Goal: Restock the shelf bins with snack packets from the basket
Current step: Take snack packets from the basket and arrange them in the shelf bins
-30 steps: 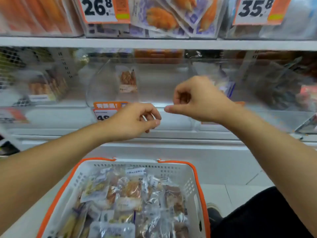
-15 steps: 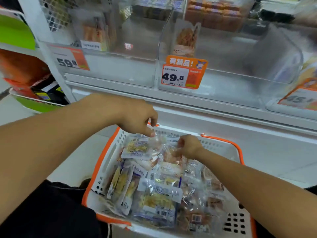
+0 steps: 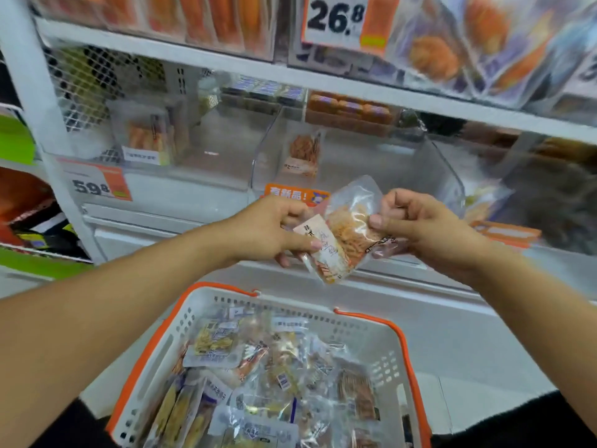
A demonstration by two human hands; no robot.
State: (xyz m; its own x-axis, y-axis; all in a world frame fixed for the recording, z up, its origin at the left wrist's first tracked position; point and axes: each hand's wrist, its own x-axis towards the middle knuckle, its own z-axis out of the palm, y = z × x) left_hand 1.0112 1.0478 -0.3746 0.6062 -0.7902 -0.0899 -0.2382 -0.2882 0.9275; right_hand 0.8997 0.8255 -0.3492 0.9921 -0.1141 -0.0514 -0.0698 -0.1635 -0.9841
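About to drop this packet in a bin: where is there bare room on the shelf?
The clear bin behind the held packet is mostly bare, right of its one upright packet. The basket is crowded.

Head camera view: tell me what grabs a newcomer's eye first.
At centre, the left hand and right hand together hold up a clear plastic snack packet of orange strips in front of the shelf. Below them sits the white plastic basket with orange rim, heaped with more packets. Above, a big white-and-orange 26.8 price tag hangs on the upper shelf.
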